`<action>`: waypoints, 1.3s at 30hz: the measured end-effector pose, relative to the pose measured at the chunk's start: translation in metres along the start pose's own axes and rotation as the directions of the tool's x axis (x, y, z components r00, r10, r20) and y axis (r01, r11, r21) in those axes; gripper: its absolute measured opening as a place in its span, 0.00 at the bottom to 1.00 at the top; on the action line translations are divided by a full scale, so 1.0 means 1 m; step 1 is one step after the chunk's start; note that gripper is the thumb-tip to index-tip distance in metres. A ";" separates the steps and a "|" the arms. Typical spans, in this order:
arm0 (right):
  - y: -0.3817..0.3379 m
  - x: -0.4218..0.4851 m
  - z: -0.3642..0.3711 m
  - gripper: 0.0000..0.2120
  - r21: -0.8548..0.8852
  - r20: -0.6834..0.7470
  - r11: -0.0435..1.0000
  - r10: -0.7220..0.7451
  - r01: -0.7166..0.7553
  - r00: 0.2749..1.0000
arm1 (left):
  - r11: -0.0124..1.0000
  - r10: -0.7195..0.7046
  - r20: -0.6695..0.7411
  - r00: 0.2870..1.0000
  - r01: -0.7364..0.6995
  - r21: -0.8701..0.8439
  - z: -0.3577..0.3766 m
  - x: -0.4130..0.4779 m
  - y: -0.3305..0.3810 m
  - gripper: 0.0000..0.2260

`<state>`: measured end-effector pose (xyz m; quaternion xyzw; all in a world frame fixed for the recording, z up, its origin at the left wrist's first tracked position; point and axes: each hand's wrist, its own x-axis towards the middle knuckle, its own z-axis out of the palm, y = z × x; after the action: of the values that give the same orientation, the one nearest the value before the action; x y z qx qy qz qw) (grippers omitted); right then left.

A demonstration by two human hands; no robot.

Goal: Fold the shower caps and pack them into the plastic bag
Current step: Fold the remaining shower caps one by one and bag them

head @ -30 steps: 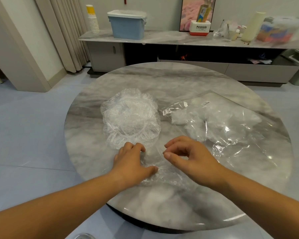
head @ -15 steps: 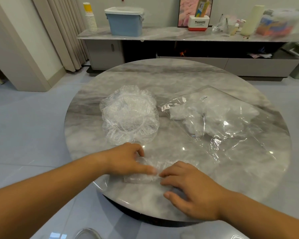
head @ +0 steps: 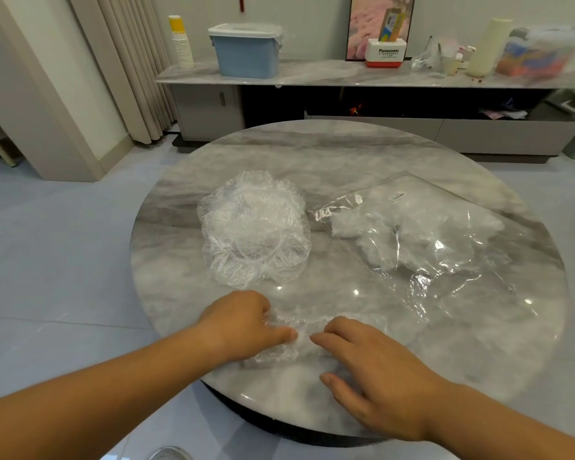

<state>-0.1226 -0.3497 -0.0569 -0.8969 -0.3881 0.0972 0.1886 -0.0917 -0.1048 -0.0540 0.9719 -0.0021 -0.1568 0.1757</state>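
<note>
Folded shower cap [head: 279,341] lies at near edge of table [head: 346,151], between both hands. Left hand [head: 243,323]: fingers curled over its left end, thumb pressing. Right hand [head: 375,366]: fingers nearly straight, tips pressing right end, gripping nothing. Risk: springy film unfolds on release, or slides off edge. Unfolded caps [head: 254,230] and plastic bag [head: 429,240] beyond
</note>
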 end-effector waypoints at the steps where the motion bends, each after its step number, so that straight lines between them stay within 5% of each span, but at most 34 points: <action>1: 0.000 0.001 0.001 0.21 -0.035 -0.025 0.999 -0.014 0.013 1.000 | 1.000 0.016 -0.012 1.000 -0.016 -0.019 0.000 0.000 0.000 0.25; 6: -0.003 0.003 0.002 0.13 -0.136 -0.139 0.988 -0.086 0.067 0.987 | 0.949 0.061 -0.018 0.998 -0.063 -0.310 0.001 0.001 0.004 0.22; 13: 0.000 0.004 0.008 0.19 -0.100 -0.006 0.992 -0.075 0.075 0.997 | 0.774 -0.036 0.054 0.998 0.062 -0.630 0.006 0.001 0.012 0.17; 21: -0.001 -0.002 0.006 0.17 -0.005 -0.011 0.999 -0.052 0.051 0.999 | 0.322 0.059 0.287 0.956 0.254 -0.912 0.001 -0.007 0.024 0.20; 24: 0.002 -0.003 0.004 0.16 0.034 -0.041 0.997 -0.072 0.074 0.997 | 0.228 0.030 0.296 0.955 0.282 -0.932 0.003 -0.007 0.029 0.24; 32: 0.000 -0.015 0.001 0.11 -0.177 -0.287 0.964 -0.245 0.201 0.926 | 0.261 0.032 0.296 0.955 0.277 -0.925 0.007 -0.008 0.035 0.19; 35: 0.000 -0.015 0.005 0.19 -0.242 -0.226 0.963 -0.176 0.119 0.958 | 0.350 0.059 0.275 0.960 0.238 -0.906 0.005 -0.008 0.039 0.11; 39: 0.011 -0.019 0.012 0.14 -0.304 -0.192 0.952 -0.072 0.010 0.979 | 0.414 0.049 0.279 0.959 0.235 -0.879 0.003 -0.006 0.042 0.09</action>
<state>-0.1320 -0.3675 -0.0716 -0.9121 -0.3958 -0.0583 0.0897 -0.0962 -0.1449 -0.0408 0.6921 0.1138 -0.2691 0.6600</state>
